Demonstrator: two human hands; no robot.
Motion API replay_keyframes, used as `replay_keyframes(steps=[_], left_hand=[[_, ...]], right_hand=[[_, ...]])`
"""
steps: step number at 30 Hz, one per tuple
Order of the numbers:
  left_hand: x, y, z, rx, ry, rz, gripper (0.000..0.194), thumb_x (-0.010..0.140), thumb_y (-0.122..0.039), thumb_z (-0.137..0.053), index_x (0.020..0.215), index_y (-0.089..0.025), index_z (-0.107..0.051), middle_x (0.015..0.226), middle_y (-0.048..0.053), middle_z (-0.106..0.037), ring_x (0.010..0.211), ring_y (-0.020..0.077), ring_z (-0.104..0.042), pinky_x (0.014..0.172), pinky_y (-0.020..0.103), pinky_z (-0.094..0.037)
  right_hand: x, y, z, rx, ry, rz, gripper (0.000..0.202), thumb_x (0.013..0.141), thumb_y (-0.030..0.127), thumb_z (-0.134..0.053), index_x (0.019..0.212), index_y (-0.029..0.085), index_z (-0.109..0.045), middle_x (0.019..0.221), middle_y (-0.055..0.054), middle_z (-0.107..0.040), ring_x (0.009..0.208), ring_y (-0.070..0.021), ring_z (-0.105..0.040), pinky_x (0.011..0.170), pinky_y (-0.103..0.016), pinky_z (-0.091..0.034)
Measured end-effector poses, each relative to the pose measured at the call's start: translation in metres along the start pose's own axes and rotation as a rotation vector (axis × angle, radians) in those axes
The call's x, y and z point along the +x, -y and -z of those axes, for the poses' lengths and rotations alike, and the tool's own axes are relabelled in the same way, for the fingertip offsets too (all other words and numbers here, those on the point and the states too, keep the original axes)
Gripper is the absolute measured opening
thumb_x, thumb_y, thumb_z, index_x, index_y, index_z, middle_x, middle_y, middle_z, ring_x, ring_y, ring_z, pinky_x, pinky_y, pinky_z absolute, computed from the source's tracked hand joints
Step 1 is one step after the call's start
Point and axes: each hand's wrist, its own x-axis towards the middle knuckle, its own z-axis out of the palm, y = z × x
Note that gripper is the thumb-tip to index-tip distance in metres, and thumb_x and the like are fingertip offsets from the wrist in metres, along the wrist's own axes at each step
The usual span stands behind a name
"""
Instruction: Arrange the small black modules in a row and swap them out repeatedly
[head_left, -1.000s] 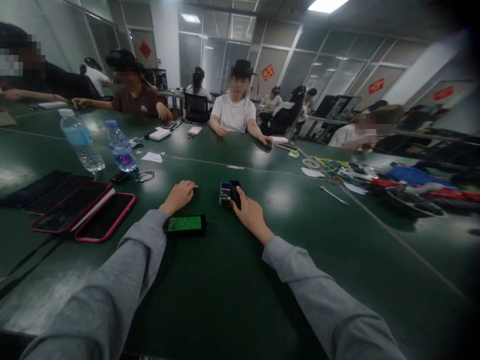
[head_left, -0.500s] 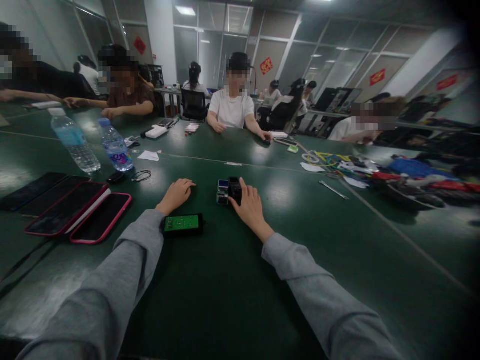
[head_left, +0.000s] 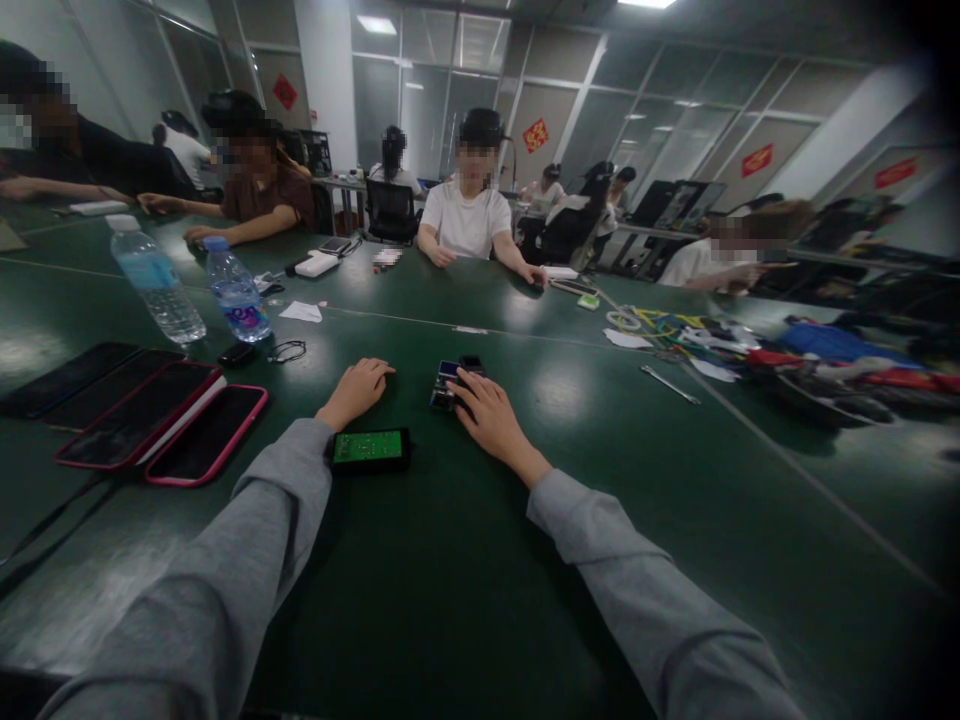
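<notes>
My left hand (head_left: 357, 393) rests palm down on the green table, fingers stretched out and nothing in them. Near its wrist lies a green circuit board in a black case (head_left: 369, 450). My right hand (head_left: 493, 415) reaches over a small black box (head_left: 471, 361), most of which it hides. Its fingers are extended and apart, with the tips on or just above a small electronic module with a little screen (head_left: 441, 388). The module sits directly left of the box; whether the two are joined I cannot tell.
Phones in red cases (head_left: 206, 435) lie at the left, near two water bottles (head_left: 238, 300) and a thin cable loop (head_left: 287, 350). To the right are a wrench (head_left: 670, 385) and a heap of cables and cloth (head_left: 840, 350). Other people sit around the table.
My right hand has let its thumb-and-finger hold on the black box go and shifted left, its fingers now across the box toward the module. My left hand stays in place.
</notes>
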Motion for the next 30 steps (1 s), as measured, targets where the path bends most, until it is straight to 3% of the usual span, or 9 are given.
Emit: replay_keyframes(steps=[12,16,19,22,26,30], left_hand=[[-0.001,-0.001,0.001,0.002,-0.005,-0.005,0.035,0.094,-0.020,-0.041,0.121,-0.022,-0.063,0.127,0.009,-0.062,0.118,0.0231,-0.054,0.100,0.043,-0.046],[0.000,-0.002,0.002,0.002,-0.004,-0.003,0.035,0.093,-0.020,-0.042,0.121,-0.022,-0.063,0.127,0.008,-0.062,0.118,0.0231,-0.054,0.100,0.043,-0.045],[0.000,-0.002,0.002,-0.006,-0.010,0.000,0.035,0.093,-0.020,-0.042,0.120,-0.023,-0.063,0.126,0.008,-0.062,0.118,0.0227,-0.054,0.100,0.043,-0.046],[0.000,-0.002,0.002,-0.014,-0.017,0.001,0.035,0.093,-0.020,-0.042,0.120,-0.023,-0.063,0.126,0.008,-0.062,0.118,0.0228,-0.054,0.100,0.043,-0.046],[-0.001,-0.003,0.000,-0.006,-0.026,0.005,0.035,0.093,-0.019,-0.041,0.120,-0.022,-0.063,0.126,0.008,-0.062,0.119,0.0231,-0.053,0.101,0.043,-0.045],[-0.001,-0.004,0.000,-0.004,-0.034,0.007,0.035,0.093,-0.018,-0.041,0.119,-0.022,-0.063,0.126,0.008,-0.062,0.119,0.0226,-0.053,0.101,0.042,-0.045]], right_hand=[[0.000,-0.002,0.003,0.076,-0.156,-0.070,0.044,0.095,0.015,-0.033,0.132,0.021,-0.055,0.142,-0.007,-0.050,0.134,-0.0215,-0.039,0.109,-0.041,-0.034],[-0.002,0.002,0.009,0.145,-0.245,-0.139,0.038,0.096,0.017,-0.033,0.120,0.019,-0.062,0.128,-0.010,-0.059,0.124,-0.0230,-0.048,0.101,-0.041,-0.040],[-0.004,0.017,0.014,0.197,-0.297,-0.147,0.036,0.099,0.024,-0.033,0.121,0.019,-0.061,0.125,-0.010,-0.059,0.122,-0.0227,-0.049,0.100,-0.040,-0.042],[-0.005,0.042,0.017,0.247,-0.253,-0.053,0.042,0.100,0.033,-0.035,0.138,0.021,-0.049,0.140,-0.009,-0.050,0.132,-0.0224,-0.042,0.108,-0.042,-0.039],[-0.006,0.070,0.019,0.317,-0.085,0.152,0.055,0.100,0.043,-0.039,0.150,0.022,-0.031,0.158,-0.008,-0.028,0.144,-0.0220,-0.027,0.116,-0.044,-0.032],[-0.007,0.083,0.020,0.422,0.004,0.212,0.051,0.102,0.041,-0.036,0.151,0.026,-0.030,0.155,-0.007,-0.033,0.143,-0.0203,-0.031,0.115,-0.045,-0.033]])
